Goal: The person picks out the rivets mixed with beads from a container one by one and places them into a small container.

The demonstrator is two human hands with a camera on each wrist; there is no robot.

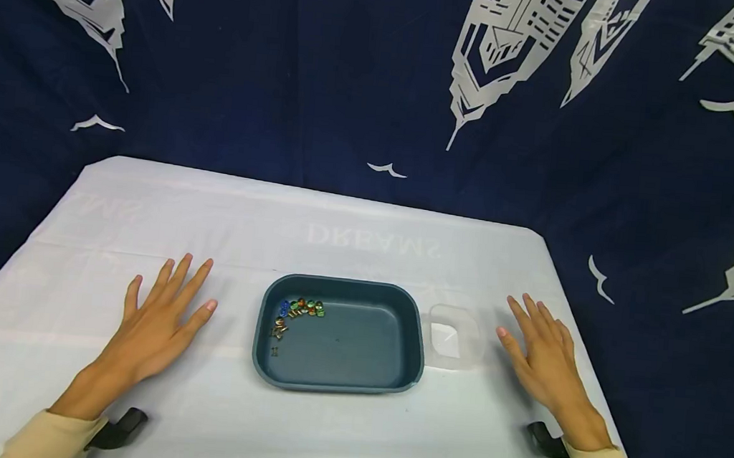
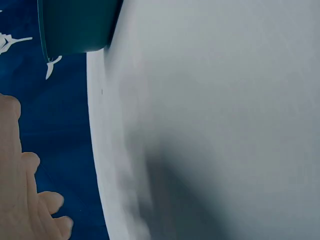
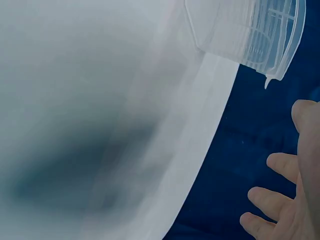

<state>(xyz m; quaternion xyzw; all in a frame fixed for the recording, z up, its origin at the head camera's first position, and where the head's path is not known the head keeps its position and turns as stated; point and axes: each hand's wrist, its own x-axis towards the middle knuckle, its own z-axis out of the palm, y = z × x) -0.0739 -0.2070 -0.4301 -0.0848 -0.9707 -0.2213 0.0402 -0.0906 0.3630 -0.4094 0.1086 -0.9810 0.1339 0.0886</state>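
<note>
A dark teal tray [image 1: 409, 347] sits mid-table, its outer wall [image 2: 75, 30] also showing in the left wrist view. Several small coloured pieces [image 1: 301, 309] lie in its far left corner. A small clear plastic container [image 1: 455, 337] stands against the tray's right side and appears again as a ribbed clear container [image 3: 250, 30] in the right wrist view. My left hand [image 1: 162, 321] lies flat on the cloth left of the tray, fingers straight and spread, holding nothing. My right hand [image 1: 541, 354] lies flat to the right of the clear container, also holding nothing.
A white tablecloth [image 1: 340, 241] with faint lettering covers the table. Dark blue fabric [image 1: 287, 93] printed with white buildings and birds hangs behind and beside it. A black wrist mount [image 1: 121, 429] shows by each cuff.
</note>
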